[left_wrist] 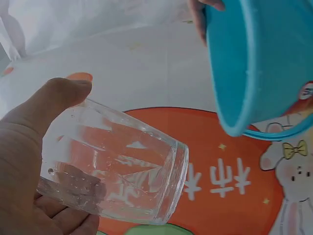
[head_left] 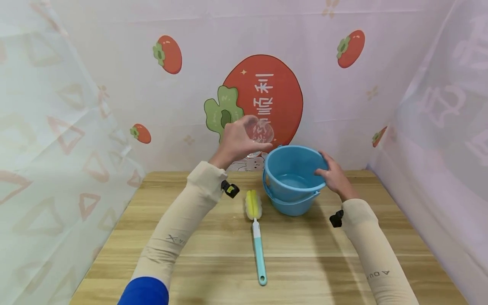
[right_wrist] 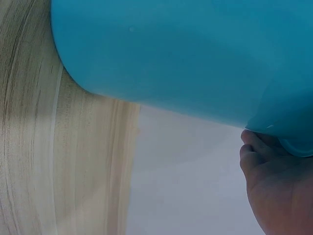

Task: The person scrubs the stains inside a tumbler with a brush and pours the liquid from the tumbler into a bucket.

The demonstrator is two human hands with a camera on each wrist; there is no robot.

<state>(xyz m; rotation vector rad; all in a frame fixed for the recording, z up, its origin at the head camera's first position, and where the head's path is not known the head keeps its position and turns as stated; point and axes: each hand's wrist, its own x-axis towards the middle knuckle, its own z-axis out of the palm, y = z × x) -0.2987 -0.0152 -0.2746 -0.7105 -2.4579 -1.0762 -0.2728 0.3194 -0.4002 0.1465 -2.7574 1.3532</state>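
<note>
My left hand [head_left: 237, 142] grips a clear drinking glass [head_left: 264, 132] in the air, above and to the left of the blue bucket [head_left: 284, 191]. In the left wrist view, water drops cling to the glass [left_wrist: 115, 161], held tilted between thumb and fingers. The right hand [head_left: 334, 174] holds the bucket's rim at its right side, with the thumb inside. Only part of that hand [right_wrist: 279, 183] shows beside the bucket wall [right_wrist: 166, 58] in the right wrist view. The bucket stands on the table, its handle hanging down in front; what looks like shallow water covers its bottom.
A bottle brush [head_left: 258, 250] with a yellow-and-white head and a turquoise handle lies on the wooden table [head_left: 206, 254], in front and left of the bucket. White sheets printed with red fruit [head_left: 167, 55] enclose the back and both sides.
</note>
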